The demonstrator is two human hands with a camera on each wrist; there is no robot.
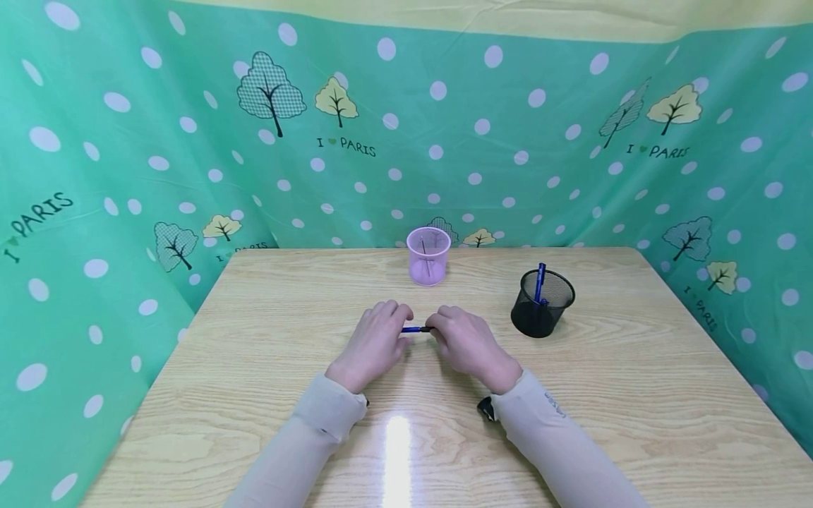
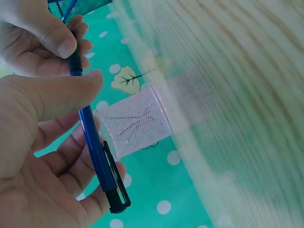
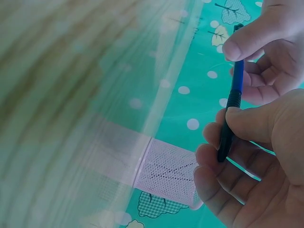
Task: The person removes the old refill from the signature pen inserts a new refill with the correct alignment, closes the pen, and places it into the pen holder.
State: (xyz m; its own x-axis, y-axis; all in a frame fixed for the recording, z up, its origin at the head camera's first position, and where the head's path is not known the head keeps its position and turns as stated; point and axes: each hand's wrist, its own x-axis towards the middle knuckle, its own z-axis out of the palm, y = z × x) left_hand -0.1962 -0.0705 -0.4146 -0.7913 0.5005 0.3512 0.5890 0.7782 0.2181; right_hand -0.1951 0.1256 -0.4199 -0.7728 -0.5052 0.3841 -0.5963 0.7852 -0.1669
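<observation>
Between both hands is a blue ballpoint pen [image 2: 95, 147] with a black clip and a black grip section. My left hand [image 1: 376, 340] pinches the blue barrel between thumb and fingers, the clip end lying along its fingers in the left wrist view. At the other end, my right hand [image 1: 468, 346] pinches the black grip near the tip, as the right wrist view shows. Only a short piece of the pen appears between the hands in the head view. A purple mesh pen cup [image 1: 428, 271] stands upright just beyond them.
To the right stands a black mesh pen cup [image 1: 536, 321] with blue pens [image 1: 540, 282] inside. The wooden table [image 1: 254, 395] ends at a green dotted curtain [image 1: 356, 204] at the back and sides.
</observation>
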